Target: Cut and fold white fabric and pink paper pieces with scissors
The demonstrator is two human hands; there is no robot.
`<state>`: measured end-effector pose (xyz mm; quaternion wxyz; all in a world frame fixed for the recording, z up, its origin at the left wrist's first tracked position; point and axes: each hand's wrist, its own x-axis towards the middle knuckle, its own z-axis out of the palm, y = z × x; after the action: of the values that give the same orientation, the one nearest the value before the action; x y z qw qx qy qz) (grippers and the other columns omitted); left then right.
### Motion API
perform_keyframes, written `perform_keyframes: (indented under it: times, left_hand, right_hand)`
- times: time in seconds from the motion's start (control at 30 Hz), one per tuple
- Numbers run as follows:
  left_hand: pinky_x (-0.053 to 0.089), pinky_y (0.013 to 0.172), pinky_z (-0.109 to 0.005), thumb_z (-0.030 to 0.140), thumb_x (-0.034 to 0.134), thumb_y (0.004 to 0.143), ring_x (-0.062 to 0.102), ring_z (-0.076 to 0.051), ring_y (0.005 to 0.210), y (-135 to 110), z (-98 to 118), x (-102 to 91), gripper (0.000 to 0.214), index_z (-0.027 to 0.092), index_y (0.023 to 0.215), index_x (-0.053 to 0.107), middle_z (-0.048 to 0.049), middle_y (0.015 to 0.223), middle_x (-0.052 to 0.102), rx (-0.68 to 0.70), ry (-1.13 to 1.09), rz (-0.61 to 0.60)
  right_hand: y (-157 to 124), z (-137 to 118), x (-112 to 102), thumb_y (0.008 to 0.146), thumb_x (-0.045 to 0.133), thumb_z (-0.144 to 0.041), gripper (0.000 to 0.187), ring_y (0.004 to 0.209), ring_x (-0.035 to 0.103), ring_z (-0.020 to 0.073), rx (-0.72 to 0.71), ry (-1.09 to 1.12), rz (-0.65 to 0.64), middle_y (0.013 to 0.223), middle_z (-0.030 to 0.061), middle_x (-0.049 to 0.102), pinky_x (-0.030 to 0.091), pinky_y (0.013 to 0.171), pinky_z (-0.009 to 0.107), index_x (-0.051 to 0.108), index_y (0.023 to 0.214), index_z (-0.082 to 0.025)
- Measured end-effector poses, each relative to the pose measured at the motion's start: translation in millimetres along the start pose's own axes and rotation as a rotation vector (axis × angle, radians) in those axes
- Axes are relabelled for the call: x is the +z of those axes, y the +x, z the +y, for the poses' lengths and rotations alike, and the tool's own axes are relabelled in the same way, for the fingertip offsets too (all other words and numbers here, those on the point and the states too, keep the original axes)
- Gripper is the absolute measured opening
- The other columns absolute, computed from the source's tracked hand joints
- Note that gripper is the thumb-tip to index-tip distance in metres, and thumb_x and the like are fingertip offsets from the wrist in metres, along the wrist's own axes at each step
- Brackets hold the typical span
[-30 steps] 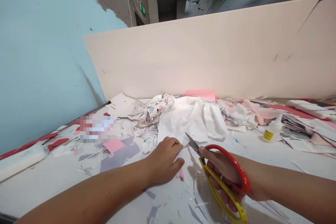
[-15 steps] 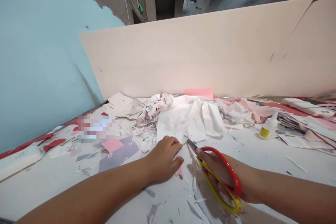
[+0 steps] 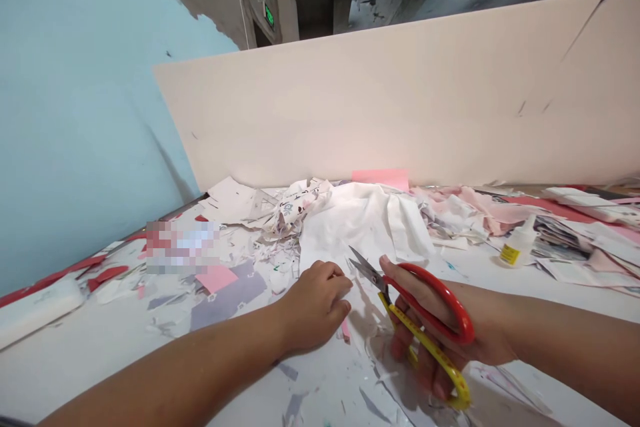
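Note:
My right hand [image 3: 440,330] grips a pair of scissors [image 3: 425,320] with one red and one yellow handle loop; the blades are parted and point up-left at a white sheet of paper [image 3: 360,230]. My left hand [image 3: 315,303] lies just left of the blades, fingers curled, pressing the sheet's near edge down on the table. A small pink strip [image 3: 345,330] pokes out below the left hand.
Paper scraps in white, pink, red and grey litter the table [image 3: 90,353]. A small glue bottle [image 3: 517,247] stands at the right, with stacked papers [image 3: 590,240] behind it. A tall pale board [image 3: 400,93] leans along the back. A blue wall [image 3: 75,113] is on the left.
The scissor blades have opened and the right hand has shifted slightly forward and up. The left hand has stayed in place on the paper.

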<state>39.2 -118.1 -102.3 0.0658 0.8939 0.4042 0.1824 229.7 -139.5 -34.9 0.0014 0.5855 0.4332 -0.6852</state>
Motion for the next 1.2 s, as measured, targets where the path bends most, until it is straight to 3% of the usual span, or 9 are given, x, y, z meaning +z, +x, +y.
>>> perform_keyframes:
  times: [0.17, 0.4, 0.77, 0.9, 1.07, 1.2]
  left_hand:
    - [0.034, 0.081, -0.038, 0.031, 0.04, 0.078, 0.038, -0.023, 0.099, 3, 0, -1.2, 0.023, 0.024, 0.094, 0.054, -0.0054, 0.112, 0.044, 0.029, 0.105, -0.047]
    - [0.033, 0.081, -0.038, 0.033, 0.039, 0.078, 0.039, -0.021, 0.094, 3, 2, -2.2, 0.028, 0.02, 0.101, 0.048, -0.0051, 0.109, 0.049, -0.001, 0.125, -0.034]
    - [0.035, 0.082, -0.038, 0.031, 0.04, 0.078, 0.039, -0.022, 0.097, 3, 7, -1.2, 0.037, 0.017, 0.112, 0.043, -0.0071, 0.115, 0.046, 0.068, 0.242, -0.002]
    - [0.036, 0.082, -0.038, 0.031, 0.036, 0.08, 0.039, -0.022, 0.097, 2, 10, -3.6, 0.036, 0.016, 0.112, 0.043, -0.008, 0.114, 0.047, 0.106, 0.294, 0.004]
    - [0.037, 0.081, -0.039, 0.03, 0.035, 0.081, 0.04, -0.022, 0.096, 2, 12, -3.9, 0.036, 0.015, 0.112, 0.043, -0.0082, 0.114, 0.046, 0.132, 0.334, 0.008]
    - [0.037, 0.08, -0.038, 0.03, 0.036, 0.08, 0.04, -0.022, 0.095, 2, 11, -3.8, 0.035, 0.015, 0.111, 0.043, -0.0078, 0.112, 0.047, 0.126, 0.327, -0.003]
  right_hand:
    - [-6, 5, -3, 0.059, 0.002, -0.08, 0.089, 0.04, 0.055, 0.0206, 0.007, 0.03, 0.0, 0.035, 0.0049, 0.043, 0.044, 0.033, 0.031, 0.056, 0.056, -0.009]
    - [-11, 14, -3, 0.061, -0.001, -0.077, 0.088, 0.039, 0.055, 0.0198, 0.031, 0.01, -0.015, 0.034, 0.0066, 0.044, 0.043, 0.032, 0.03, 0.056, 0.055, -0.01]
    - [2, -6, 2, 0.064, 0.004, -0.077, 0.078, 0.031, 0.044, 0.0111, -0.033, 0.039, 0.034, 0.037, 0.001, 0.041, 0.045, 0.038, 0.03, 0.048, 0.051, -0.014]
    - [9, -12, 2, 0.066, 0.007, -0.075, 0.071, 0.032, 0.047, 0.0124, -0.055, 0.04, 0.084, 0.038, -0.0009, 0.04, 0.044, 0.039, 0.029, 0.043, 0.05, -0.016]
    - [18, -11, 0, 0.068, 0.006, -0.073, 0.068, 0.036, 0.05, 0.0155, -0.044, -0.014, 0.095, 0.036, 0.0015, 0.041, 0.035, 0.031, 0.022, 0.04, 0.05, -0.017]
    - [24, -7, 1, 0.067, 0.013, -0.074, 0.063, 0.031, 0.045, 0.0121, -0.087, 0.028, 0.127, 0.034, -0.0023, 0.036, 0.025, 0.027, 0.018, 0.035, 0.05, -0.018]
